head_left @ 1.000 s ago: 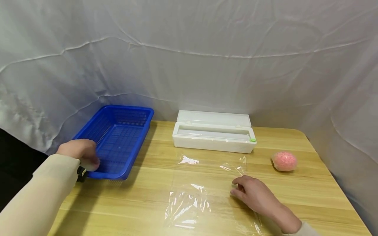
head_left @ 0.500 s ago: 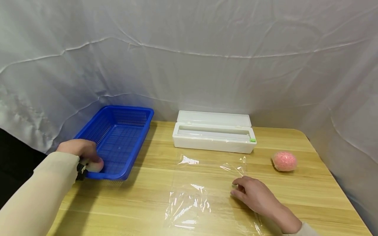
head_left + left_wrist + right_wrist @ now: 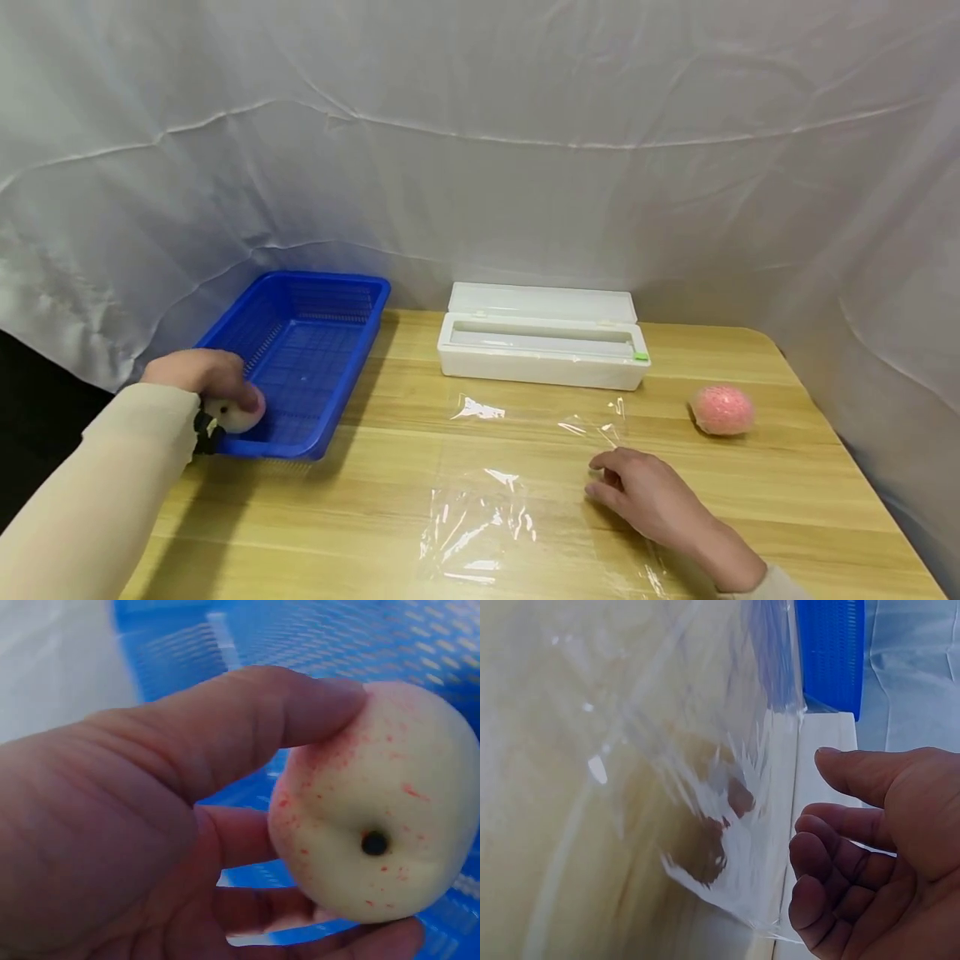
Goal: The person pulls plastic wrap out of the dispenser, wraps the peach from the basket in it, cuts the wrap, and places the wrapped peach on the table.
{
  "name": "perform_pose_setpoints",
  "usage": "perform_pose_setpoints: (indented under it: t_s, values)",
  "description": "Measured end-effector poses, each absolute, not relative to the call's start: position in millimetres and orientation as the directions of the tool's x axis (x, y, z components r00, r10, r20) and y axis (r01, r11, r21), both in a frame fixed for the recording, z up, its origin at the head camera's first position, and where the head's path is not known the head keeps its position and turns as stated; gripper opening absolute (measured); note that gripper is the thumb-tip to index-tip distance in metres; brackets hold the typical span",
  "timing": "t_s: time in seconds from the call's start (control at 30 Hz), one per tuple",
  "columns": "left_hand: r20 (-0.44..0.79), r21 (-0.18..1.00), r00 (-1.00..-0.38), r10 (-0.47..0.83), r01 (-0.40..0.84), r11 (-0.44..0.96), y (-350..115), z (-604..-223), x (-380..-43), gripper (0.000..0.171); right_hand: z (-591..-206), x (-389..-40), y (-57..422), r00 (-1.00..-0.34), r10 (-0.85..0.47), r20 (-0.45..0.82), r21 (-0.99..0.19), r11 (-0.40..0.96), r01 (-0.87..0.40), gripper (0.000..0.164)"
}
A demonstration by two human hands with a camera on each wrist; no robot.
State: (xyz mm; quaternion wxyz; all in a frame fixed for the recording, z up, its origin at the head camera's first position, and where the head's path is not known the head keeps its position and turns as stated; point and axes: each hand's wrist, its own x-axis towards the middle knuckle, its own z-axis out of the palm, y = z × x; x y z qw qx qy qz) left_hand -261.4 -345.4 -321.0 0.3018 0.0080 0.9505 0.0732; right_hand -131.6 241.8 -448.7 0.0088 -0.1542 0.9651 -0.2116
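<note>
Hands: left hand (image 3: pixel 197 377) curls its thumb and fingers round a peach (image 3: pixel 371 802) and holds it just over the near corner of the blue basket (image 3: pixel 300 350). Right hand (image 3: pixel 652 496) lies loose on the plastic wrap (image 3: pixel 517 492), fingers a little bent, holding nothing.
Peach: round and pale cream, with small red specks and a dark dimple at one end. It looks smooth and firm.
Blue basket: a long plastic box with lots of little holes in the walls and floor. It sits at the left side of the table (image 3: pixel 750 500).
Plastic wrap: a thin, see-through sheet, flat on the wood in the middle, shiny and a bit wrinkly. Its far edge curls up.
Wrap box: white wrap dispenser (image 3: pixel 543 346), long and straight, lid open, behind the sheet.
Pink ball: a round, bumpy pink thing (image 3: pixel 722 409) well to the right, alone on the table. I cannot tell what it is.
Step now: looks like picking the peach up out of the basket.
Next move: likely needs a soft, steady grip to bring the peach across to the sheet, while the right hand keeps the thin wrap flat.
</note>
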Motion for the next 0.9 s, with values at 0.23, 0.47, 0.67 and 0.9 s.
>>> perform_pose_setpoints:
  t_s: [0.23, 0.47, 0.67, 0.9]
  values:
    - [-0.411, 0.326, -0.882, 0.230, 0.093, 0.941, -330.1, -303.3, -269.5, 0.068, -444.0, -131.1, 242.7, -0.964, -0.256, 0.073, -0.416, 0.870, -0.263, 0.023]
    - [-0.183, 0.411, -0.956, 0.229, 0.137, 0.901, -288.9, -292.8, -256.9, 0.080, -437.8, -135.0, 243.4, -0.968, -0.226, 0.109, -0.426, 0.869, -0.251, 0.019]
    - [-0.048, 0.523, -0.957, 0.287, 0.221, 0.823, -247.4, -294.7, -246.7, 0.084, -434.3, -136.1, 244.0, -0.966, -0.217, 0.142, -0.436, 0.862, -0.258, 0.018]
    - [0.040, 0.548, -0.915, 0.403, 0.357, 0.756, -201.9, -305.6, -234.4, 0.070, -432.4, -136.7, 242.1, -0.968, -0.193, 0.157, -0.467, 0.850, -0.246, 0.017]
